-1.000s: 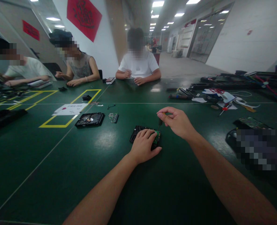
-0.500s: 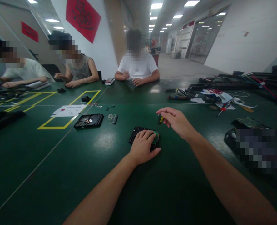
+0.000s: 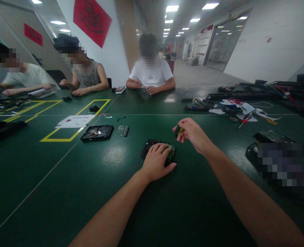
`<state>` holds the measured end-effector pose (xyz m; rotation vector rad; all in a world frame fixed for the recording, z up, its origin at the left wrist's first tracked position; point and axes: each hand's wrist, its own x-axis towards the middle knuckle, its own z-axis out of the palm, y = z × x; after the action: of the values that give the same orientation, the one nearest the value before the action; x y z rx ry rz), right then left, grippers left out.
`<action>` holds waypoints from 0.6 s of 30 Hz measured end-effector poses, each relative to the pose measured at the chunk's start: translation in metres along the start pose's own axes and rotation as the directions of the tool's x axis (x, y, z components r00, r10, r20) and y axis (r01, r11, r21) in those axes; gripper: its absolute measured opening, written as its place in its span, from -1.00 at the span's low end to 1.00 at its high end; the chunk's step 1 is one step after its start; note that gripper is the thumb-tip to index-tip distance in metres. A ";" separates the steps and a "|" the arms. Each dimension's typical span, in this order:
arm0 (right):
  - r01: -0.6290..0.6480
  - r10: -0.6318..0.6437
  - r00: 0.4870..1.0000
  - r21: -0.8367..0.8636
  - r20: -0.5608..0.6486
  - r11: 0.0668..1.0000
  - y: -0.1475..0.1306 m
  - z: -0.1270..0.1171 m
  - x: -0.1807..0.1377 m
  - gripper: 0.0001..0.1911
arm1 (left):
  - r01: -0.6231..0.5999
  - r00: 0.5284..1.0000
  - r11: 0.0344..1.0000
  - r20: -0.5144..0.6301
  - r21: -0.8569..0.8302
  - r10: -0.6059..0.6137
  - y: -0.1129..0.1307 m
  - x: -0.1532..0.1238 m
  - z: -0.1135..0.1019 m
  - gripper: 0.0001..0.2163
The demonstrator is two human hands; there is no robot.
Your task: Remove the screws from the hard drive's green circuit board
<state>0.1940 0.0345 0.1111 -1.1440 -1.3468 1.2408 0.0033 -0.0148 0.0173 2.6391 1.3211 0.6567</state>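
Note:
My left hand lies flat over a black hard drive, fingers spread, covering much of it. Beyond the fingertips shows part of its green circuit board. In my right hand is a small screwdriver with a black and yellow handle, pinched between thumb and fingers. Its shaft points down to the drive's far right corner; whether the tip sits in a screw is too small to tell.
To the left lie another black drive housing, a loose circuit board and a white paper. Cables, gloves and a red-handled screwdriver lie at the right. Another device stands at the right edge. Three people sit across the table.
My right hand has shifted slightly right, and the screwdriver's handle has tilted a little that way. My left hand and the hard drive have hardly moved.

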 end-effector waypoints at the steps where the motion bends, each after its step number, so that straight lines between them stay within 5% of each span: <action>1: 0.002 -0.002 1.000 -0.006 -0.002 1.000 0.000 -0.001 0.001 -0.86 | -0.002 1.000 1.000 0.000 0.002 0.002 0.000 0.000 0.000 -0.43; 18: 0.140 -0.137 0.990 -0.230 0.029 0.963 0.004 0.001 -0.001 -0.74 | 0.004 1.000 1.000 -0.014 -0.012 -0.005 -0.001 -0.001 0.002 -0.41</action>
<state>0.1935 0.0336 0.1068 -1.1803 -1.5856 1.0111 0.0029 -0.0144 0.0149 2.6261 1.3222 0.6811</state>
